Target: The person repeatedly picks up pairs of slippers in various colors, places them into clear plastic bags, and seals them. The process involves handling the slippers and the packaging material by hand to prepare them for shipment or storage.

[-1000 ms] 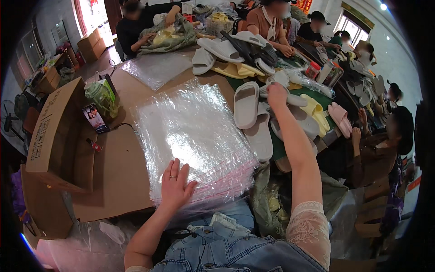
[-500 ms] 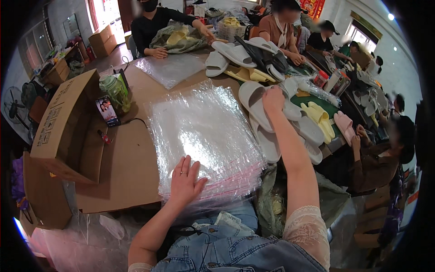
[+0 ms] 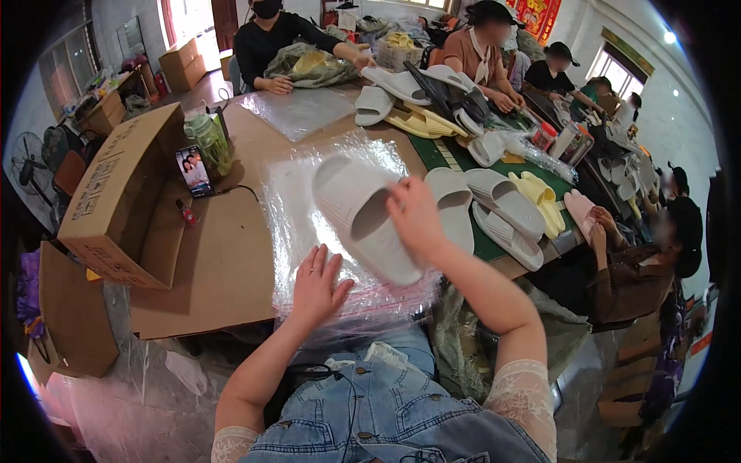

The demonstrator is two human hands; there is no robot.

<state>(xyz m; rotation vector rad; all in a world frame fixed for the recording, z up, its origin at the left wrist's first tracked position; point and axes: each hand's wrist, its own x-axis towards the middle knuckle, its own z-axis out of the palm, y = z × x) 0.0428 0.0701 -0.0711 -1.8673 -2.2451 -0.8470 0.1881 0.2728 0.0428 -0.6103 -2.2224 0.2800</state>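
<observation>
Head view: the right hand grasps a grey slipper, long axis slanting upper left to lower right, over clear bags; the left hand, unclenched and empty, rests just lower left.

Slipper: light gray, ribbed strap, open back; strap side up, toe toward far left, heel toward near right, over the bags; contact unclear. Plastic bags: clear, glossy, wrinkled, stacked flat, pink-tinted layered edges nearest the wearer.
</observation>
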